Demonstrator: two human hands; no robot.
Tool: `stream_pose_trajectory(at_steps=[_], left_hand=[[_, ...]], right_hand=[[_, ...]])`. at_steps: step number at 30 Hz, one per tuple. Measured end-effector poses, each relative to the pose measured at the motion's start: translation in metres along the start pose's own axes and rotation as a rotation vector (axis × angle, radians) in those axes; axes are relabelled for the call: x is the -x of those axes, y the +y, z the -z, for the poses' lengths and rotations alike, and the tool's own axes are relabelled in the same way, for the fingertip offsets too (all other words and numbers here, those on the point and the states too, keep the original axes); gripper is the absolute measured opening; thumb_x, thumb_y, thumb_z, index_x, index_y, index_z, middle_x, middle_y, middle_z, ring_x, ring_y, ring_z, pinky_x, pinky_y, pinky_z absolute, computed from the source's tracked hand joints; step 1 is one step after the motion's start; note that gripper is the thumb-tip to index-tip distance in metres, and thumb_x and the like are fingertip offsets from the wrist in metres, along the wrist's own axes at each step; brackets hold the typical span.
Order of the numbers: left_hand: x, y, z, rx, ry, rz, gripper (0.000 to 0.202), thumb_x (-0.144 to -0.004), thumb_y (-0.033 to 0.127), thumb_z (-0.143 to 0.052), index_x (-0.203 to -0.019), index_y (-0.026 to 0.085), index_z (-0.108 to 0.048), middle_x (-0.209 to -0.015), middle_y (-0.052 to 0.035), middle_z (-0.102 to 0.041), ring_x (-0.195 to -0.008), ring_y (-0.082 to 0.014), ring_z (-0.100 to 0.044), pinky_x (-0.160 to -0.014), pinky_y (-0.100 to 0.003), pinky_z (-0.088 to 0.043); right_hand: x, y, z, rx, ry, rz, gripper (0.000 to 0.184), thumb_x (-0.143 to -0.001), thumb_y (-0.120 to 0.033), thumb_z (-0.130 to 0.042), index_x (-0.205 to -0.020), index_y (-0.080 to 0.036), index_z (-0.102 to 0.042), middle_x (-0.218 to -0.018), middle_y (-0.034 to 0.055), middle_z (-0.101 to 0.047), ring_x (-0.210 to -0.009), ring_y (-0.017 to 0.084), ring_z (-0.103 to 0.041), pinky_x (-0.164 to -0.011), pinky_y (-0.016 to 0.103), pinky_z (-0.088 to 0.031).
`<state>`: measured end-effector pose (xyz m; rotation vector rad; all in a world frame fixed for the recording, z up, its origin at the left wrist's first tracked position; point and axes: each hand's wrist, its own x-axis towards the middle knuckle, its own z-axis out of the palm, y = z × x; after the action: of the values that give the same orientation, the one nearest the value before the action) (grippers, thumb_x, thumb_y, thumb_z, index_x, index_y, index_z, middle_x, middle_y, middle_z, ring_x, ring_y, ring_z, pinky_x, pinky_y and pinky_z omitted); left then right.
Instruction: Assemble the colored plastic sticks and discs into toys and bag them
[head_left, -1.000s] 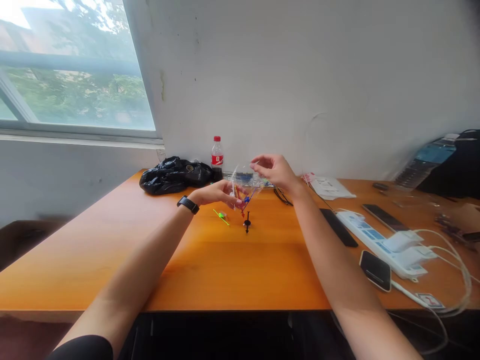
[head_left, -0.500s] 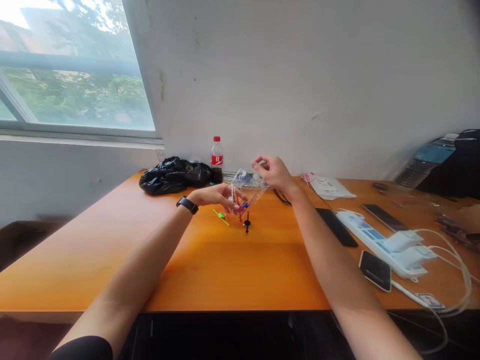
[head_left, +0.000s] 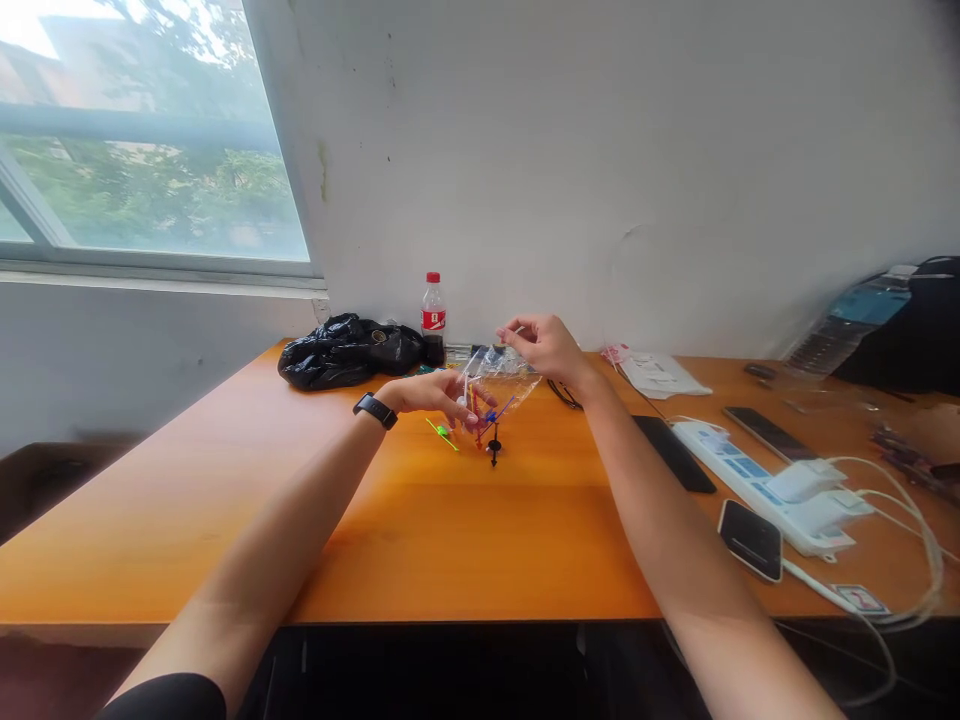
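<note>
My right hand pinches the upper edge of a clear plastic bag, which hangs crumpled below the fingers. My left hand, with a black band on the wrist, has its fingers closed around several thin plastic pieces at the bag's lower left. White, yellow, red and blue show among them; the bag and fingers partly hide them, and I cannot tell which are gripped and which lie in the bag. A green stick-like piece and a black arrow-tipped piece with a round middle are just below.
Behind my left hand are a black plastic bag and a cola bottle. To the right lie a black flat device, a power strip with chargers and cables, and two phones. Another person's hand shows at the right edge.
The right hand has shifted slightly left and down, and the clear bag's folds have changed shape. The coloured pieces by my left fingers have turned a little. The green and black pieces stay put.
</note>
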<state>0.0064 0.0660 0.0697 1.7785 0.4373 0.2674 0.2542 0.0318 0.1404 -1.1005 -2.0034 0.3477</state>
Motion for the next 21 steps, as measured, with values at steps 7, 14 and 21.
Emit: stream_pose_trajectory(at_steps=[7, 14, 21], left_hand=[[0.0, 0.0, 0.0, -0.008, 0.016, -0.007, 0.054, -0.081, 0.032, -0.09, -0.13, 0.018, -0.072, -0.101, -0.0122, -0.082, -0.09, -0.0232, -0.08, -0.074, -0.029, -0.063], [0.002, 0.006, -0.002, -0.009, 0.005, -0.011, 0.058, -0.082, 0.033, -0.09, -0.134, 0.018, -0.071, -0.106, -0.0127, -0.082, -0.094, -0.0246, -0.08, -0.075, -0.029, -0.064], [0.005, 0.0, 0.008, -0.041, -0.002, -0.023, 0.06, -0.083, 0.035, -0.088, -0.137, 0.017, -0.069, -0.107, -0.0144, -0.081, -0.091, -0.0245, -0.08, -0.067, -0.025, -0.062]], right_hand=[[0.001, 0.003, 0.0, -0.073, -0.039, -0.038, 0.067, -0.09, -0.08, -0.058, -0.061, -0.021, -0.048, -0.054, -0.0026, -0.044, -0.053, 0.012, -0.038, -0.054, 0.028, -0.03], [0.001, 0.001, -0.002, -0.17, -0.029, -0.035, 0.072, -0.086, -0.087, -0.056, -0.061, -0.021, -0.043, -0.056, -0.0037, -0.038, -0.052, 0.011, -0.032, -0.051, 0.028, -0.025], [0.006, -0.007, 0.01, -0.177, -0.107, -0.099, 0.071, -0.077, -0.087, -0.067, -0.063, -0.019, -0.053, -0.055, -0.0028, -0.046, -0.051, 0.01, -0.037, -0.05, 0.027, -0.028]])
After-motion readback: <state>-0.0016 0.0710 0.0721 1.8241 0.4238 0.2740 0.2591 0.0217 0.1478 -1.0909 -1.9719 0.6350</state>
